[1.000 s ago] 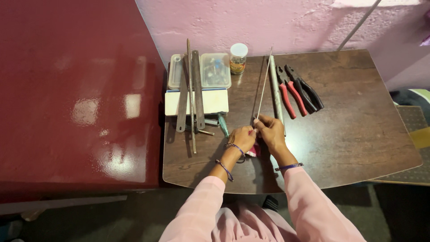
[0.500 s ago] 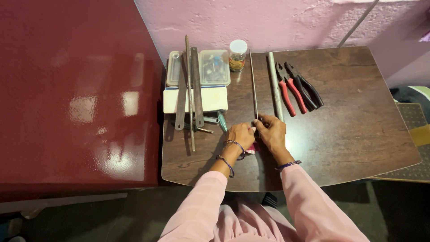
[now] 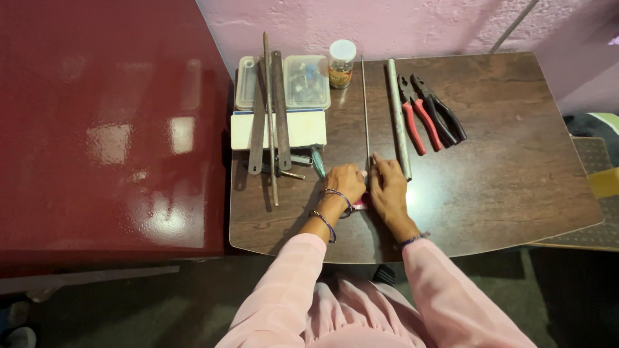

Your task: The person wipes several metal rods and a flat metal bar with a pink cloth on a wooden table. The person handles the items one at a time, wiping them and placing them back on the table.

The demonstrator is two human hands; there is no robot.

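A long thin metal rod (image 3: 365, 109) lies flat on the brown table (image 3: 516, 174), pointing away from me, with a red handle end (image 3: 361, 203) showing between my hands. My left hand (image 3: 345, 182) is curled around the rod's near end. My right hand (image 3: 388, 190) lies palm down just right of it, index finger stretched out beside the rod. A thicker grey metal bar (image 3: 398, 116) lies parallel, right next to my right hand's fingertips.
Red-handled pliers (image 3: 416, 117) and black-handled pliers (image 3: 443, 109) lie right of the bar. At the left are flat metal files (image 3: 280, 109) across a white block (image 3: 303, 129), clear plastic boxes (image 3: 307, 80), a white-lidded jar (image 3: 341, 63) and a teal-handled tool (image 3: 317, 161). A glossy red surface (image 3: 109, 129) borders the table's left edge.
The thin rod was held tilted up off the table; it has come down and now lies flat and straight beside the grey bar. My hands have dropped onto the table.
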